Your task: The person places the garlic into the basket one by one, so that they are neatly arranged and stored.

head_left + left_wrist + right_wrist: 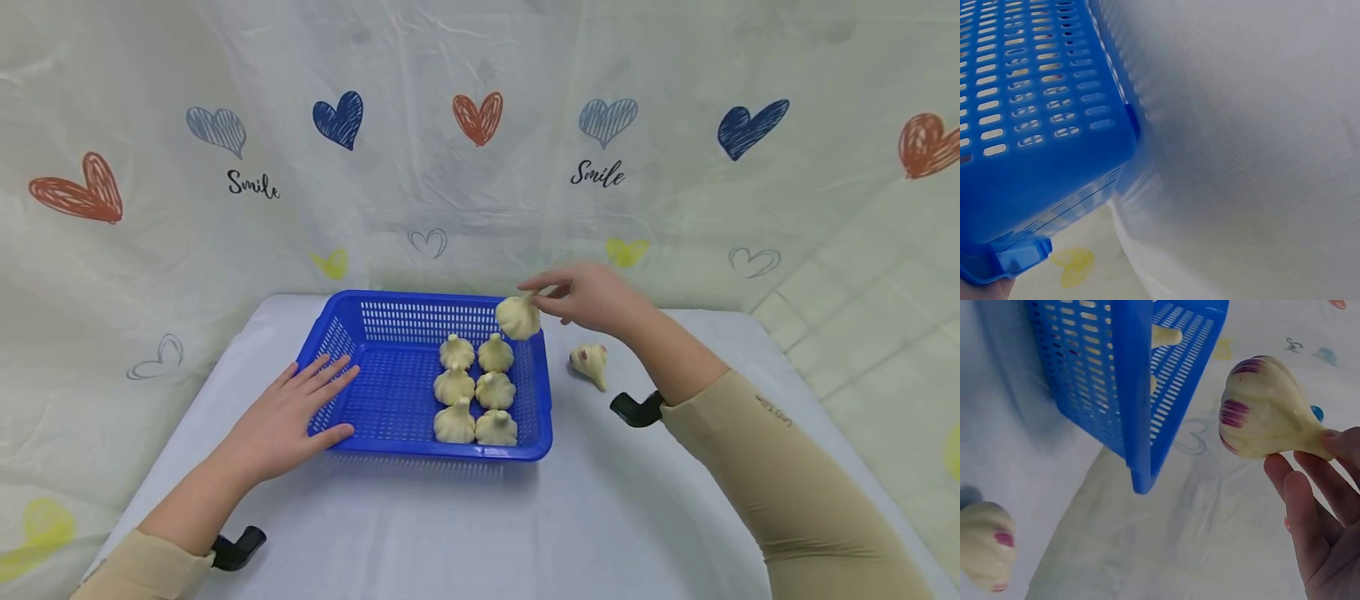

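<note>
My right hand point(596, 298) pinches a garlic bulb point(518, 317) by its stem, holding it above the back right corner of a blue plastic basket point(442, 449). Purple streaks mark this bulb's underside in the right wrist view. Several more bulbs point(454, 386) stand stem up in two columns along the basket's right side. At the basket's left rim lies my left hand point(285, 425), fingers spread and fairly straight. The left wrist view catches mostly the basket's slotted wall point(1029, 169) and only a bit of that hand.
One more garlic bulb point(589, 363) lies on its side on the white tablecloth point(450, 533), right of the basket. Behind the table hangs a pale sheet point(525, 208) printed with hearts. A black wrist mount point(636, 410) sticks out by the right sleeve.
</note>
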The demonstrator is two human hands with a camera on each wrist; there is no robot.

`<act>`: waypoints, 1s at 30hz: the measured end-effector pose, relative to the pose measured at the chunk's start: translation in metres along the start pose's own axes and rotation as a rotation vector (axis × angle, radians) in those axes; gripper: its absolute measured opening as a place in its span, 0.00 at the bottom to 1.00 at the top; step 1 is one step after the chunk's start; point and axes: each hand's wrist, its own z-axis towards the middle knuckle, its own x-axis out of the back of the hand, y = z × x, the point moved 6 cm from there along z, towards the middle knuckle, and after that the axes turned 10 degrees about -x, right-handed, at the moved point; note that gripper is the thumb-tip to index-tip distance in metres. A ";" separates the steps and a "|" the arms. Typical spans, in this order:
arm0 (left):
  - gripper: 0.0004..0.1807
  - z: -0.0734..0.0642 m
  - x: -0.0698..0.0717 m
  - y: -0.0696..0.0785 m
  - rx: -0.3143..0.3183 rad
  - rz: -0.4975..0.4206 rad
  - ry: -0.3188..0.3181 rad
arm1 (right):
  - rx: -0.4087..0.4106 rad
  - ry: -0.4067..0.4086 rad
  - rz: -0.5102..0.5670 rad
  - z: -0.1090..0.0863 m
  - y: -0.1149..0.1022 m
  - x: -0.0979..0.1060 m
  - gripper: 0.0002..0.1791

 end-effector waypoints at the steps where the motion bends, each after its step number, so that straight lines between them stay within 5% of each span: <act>1: 0.44 0.000 0.000 0.000 0.001 -0.001 0.001 | 0.004 -0.011 -0.005 0.004 -0.006 -0.001 0.17; 16: 0.44 -0.001 0.000 0.000 0.002 0.004 0.017 | 0.189 -0.082 -0.086 0.053 -0.078 -0.041 0.14; 30: 0.44 -0.001 -0.002 -0.003 0.015 -0.004 -0.004 | 0.372 -0.098 -0.314 0.078 -0.121 -0.090 0.15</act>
